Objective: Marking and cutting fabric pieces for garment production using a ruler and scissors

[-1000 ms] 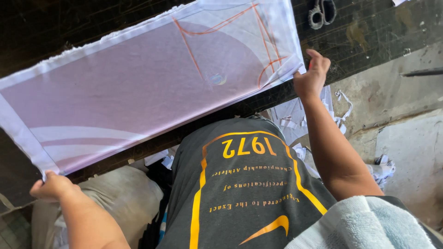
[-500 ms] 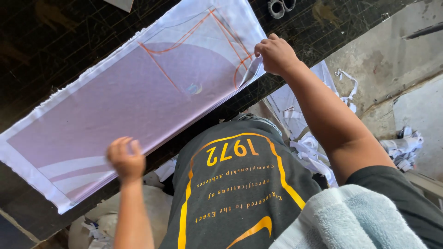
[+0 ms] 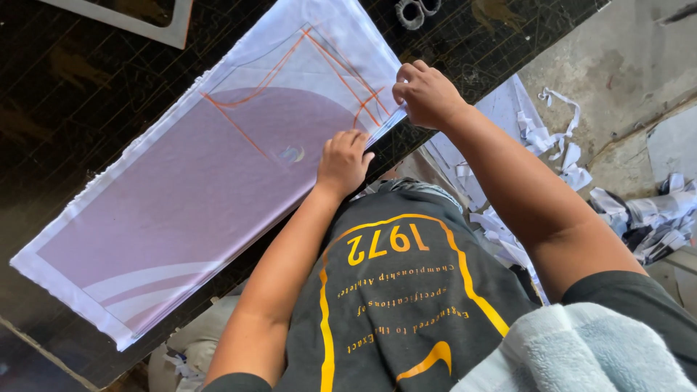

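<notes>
From the left: the long lilac-and-white fabric panel lies flat and slantwise across the dark gridded tabletop, its far-left corner now unattended — a second ago my left hand was down there off the near edge, and half a second ago it was halfway along. The panel itself sits more steeply in my view than it did, though my head has shifted too, so I can't put that down to the cloth alone.

Moving right — my left hand now rests on the fabric near its near edge, fingers curled under and knuckles up, pressing down just beside a small pale mark; its grip holds nothing that I can see, it's simply pinning the cloth. The orange chalk lines run across the panel's upper right end, between both hands and beyond.

Further right, my right hand has slid in from the tabletop edge onto the panel's right corner, fingertips pinched together at the cloth's edge — grip clenched on the fabric edge, as far as I can judge. Both hands have closed in on the chalked end. Scissors lie untouched at the top. White fabric scraps litter the floor.
</notes>
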